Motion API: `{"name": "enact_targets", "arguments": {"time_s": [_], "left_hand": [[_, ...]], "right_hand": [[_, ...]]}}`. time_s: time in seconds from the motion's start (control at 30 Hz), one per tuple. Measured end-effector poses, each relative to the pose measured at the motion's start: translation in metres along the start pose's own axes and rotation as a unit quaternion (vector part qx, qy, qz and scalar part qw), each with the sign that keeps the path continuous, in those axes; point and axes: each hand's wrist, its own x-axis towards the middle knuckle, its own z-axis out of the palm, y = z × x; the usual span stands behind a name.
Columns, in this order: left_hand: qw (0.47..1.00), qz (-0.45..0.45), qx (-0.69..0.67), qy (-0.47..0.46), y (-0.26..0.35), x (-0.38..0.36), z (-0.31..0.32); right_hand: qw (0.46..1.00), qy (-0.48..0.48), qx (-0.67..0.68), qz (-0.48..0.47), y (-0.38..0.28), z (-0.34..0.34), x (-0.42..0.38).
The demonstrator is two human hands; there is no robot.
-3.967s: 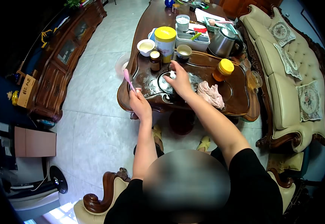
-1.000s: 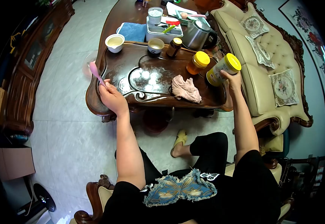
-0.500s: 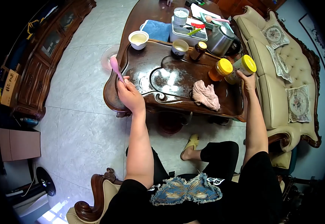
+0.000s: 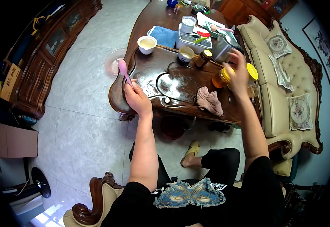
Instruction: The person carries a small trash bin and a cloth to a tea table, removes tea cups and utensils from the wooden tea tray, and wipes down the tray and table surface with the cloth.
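Note:
My left hand [image 4: 139,100] is closed around the handle of a pink spoon [image 4: 123,68], whose bowl points up over the table's left edge. Above the right end of the dark carved wooden table [image 4: 149,70], my right hand [image 4: 239,75] is raised with its fingers apart, holding nothing. It partly hides an amber jar with a yellow lid [image 4: 218,80] and a second yellow-lidded jar [image 4: 252,72]. Close by stand a small dark brown jar [image 4: 203,59] and a steel kettle [image 4: 221,48]. A crumpled pinkish cloth [image 4: 209,101] lies near the front edge.
A white bowl [image 4: 147,45] and a small cup [image 4: 186,54], both with pale contents, stand farther back. Behind them are a blue towel [image 4: 163,36] and a white organiser box [image 4: 195,46]. A cream sofa [image 4: 267,90] flanks the right side; a clear basin [image 4: 113,62] is at left.
My right hand has let go of the jar at the right and moved up and left, its fingers spreading. The left hand still grips the spoon. The whole view has shifted slightly.

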Motion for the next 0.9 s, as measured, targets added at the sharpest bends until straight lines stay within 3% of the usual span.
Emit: {"name": "enact_targets", "arguments": {"time_s": [0.03,0.13,0.2,0.3,0.37,0.57,0.67,0.9], "left_hand": [[1.0,-0.001,0.0,0.003,0.001,0.0,0.0],[0.999,-0.025,-0.017,-0.011,0.01,0.001,-0.004],[1.0,-0.015,-0.003,-0.008,0.009,0.002,-0.007],[1.0,0.001,0.014,-0.005,0.008,0.004,-0.008],[0.998,-0.049,-0.002,-0.025,0.009,0.003,-0.008],[0.999,-0.027,-0.01,-0.028,0.006,0.001,-0.006],[0.999,-0.032,-0.021,-0.033,0.006,0.0,-0.005],[0.999,-0.015,0.009,-0.033,0.009,-0.001,-0.003]], "right_hand": [[0.998,-0.031,0.049,-0.034,-0.013,0.032,0.008],[0.987,-0.156,0.027,-0.037,-0.042,0.12,0.029],[0.983,-0.178,-0.034,-0.037,-0.053,0.173,0.043],[0.984,-0.171,-0.026,-0.031,-0.064,0.232,0.06],[0.983,-0.179,-0.041,-0.004,-0.073,0.256,0.068],[0.971,-0.227,-0.056,0.053,-0.079,0.288,0.076],[0.98,-0.185,-0.048,0.052,-0.074,0.289,0.072],[0.99,-0.137,0.002,0.022,-0.082,0.229,0.037]]}}
